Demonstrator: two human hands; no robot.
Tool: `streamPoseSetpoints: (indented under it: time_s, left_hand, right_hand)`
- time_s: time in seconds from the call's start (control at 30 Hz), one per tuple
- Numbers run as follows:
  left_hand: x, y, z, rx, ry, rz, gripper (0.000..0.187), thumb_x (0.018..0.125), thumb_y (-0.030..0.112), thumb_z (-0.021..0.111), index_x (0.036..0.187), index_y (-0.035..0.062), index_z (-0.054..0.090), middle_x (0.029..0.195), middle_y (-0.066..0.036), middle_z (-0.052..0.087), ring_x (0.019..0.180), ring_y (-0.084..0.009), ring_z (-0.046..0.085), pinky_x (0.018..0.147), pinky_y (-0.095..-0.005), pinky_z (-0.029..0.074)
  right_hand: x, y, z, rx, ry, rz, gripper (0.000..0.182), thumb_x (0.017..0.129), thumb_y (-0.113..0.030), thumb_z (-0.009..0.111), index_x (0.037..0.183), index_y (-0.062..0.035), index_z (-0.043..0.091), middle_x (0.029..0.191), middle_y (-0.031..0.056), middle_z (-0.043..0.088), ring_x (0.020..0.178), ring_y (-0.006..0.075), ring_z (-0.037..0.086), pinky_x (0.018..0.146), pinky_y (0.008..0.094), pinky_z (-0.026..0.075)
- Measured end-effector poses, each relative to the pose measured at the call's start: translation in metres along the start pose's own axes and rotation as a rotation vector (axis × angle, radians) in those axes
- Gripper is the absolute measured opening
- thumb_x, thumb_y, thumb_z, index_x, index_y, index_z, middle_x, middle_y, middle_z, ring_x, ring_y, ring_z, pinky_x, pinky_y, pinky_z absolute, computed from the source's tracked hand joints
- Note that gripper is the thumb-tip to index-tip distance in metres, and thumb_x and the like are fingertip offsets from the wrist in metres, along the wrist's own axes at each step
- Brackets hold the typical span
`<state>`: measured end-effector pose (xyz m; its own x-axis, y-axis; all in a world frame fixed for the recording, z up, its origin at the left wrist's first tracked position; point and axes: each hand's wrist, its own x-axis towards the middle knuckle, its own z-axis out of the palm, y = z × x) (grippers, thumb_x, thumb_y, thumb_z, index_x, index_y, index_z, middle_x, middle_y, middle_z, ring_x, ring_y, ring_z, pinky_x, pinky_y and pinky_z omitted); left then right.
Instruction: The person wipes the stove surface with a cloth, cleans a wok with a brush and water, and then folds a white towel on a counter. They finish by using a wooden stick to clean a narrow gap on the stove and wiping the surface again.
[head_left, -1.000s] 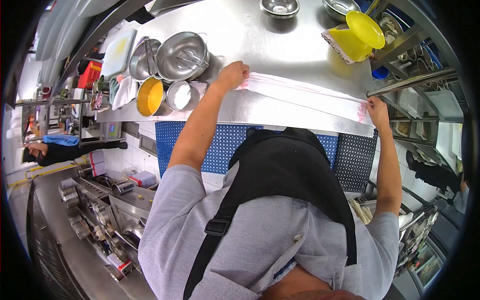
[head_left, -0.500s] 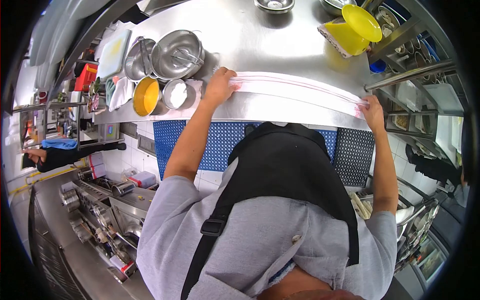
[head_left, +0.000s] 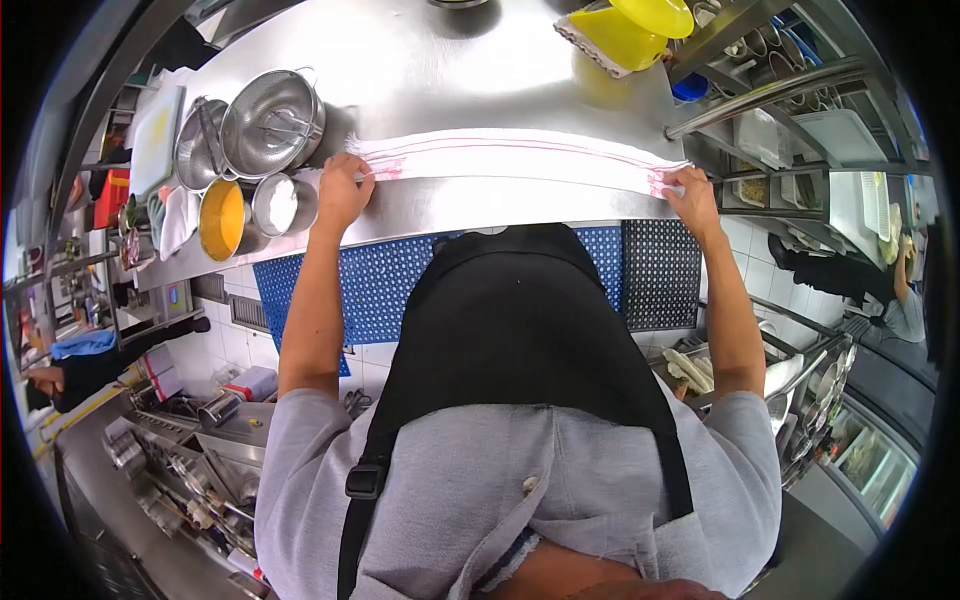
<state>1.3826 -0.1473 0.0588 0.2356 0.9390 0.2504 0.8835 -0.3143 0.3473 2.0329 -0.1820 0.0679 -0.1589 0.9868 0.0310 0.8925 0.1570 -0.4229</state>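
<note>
A long white cloth towel [head_left: 520, 155] with thin red stripes lies folded into a narrow band along the front of the steel table [head_left: 520, 205]. My left hand [head_left: 345, 192] pinches its left end, where red print and a frayed edge show. At the opposite end, my right hand [head_left: 693, 195] grips the corner near another patch of red print. Between both hands the band stretches out nearly straight, bowing slightly away from me.
Left of my left hand stand a steel colander [head_left: 265, 125], a pot of orange-yellow contents [head_left: 222, 222] and a small pot with white contents [head_left: 276, 207]. A yellow container [head_left: 625, 40] stands at back right. Metal shelving [head_left: 800, 95] borders the right. Other people are at both sides.
The view has shifted, so the table items appear further left. The towel's near edge now lies flatter and straighter between my hands, and both hands still hold its ends.
</note>
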Motion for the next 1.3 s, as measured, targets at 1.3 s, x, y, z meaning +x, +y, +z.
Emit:
streamPoseSetpoints:
  time_s: [1.3]
  left_hand:
    - [0.037,0.021,0.017,0.015,-0.134,-0.063,0.018,0.084,0.021,0.076,0.097,0.0096,0.08,0.104,-0.012,0.073,0.107,-0.0324,0.066,0.1,-0.046,0.049]
  right_hand:
    - [0.032,0.022,0.015,-0.125,0.06,-0.139,0.018,0.079,-0.012,0.077,0.097,-0.0091,0.074,0.109,0.0086,0.072,0.105,0.032,0.065,0.092,0.0458,0.05]
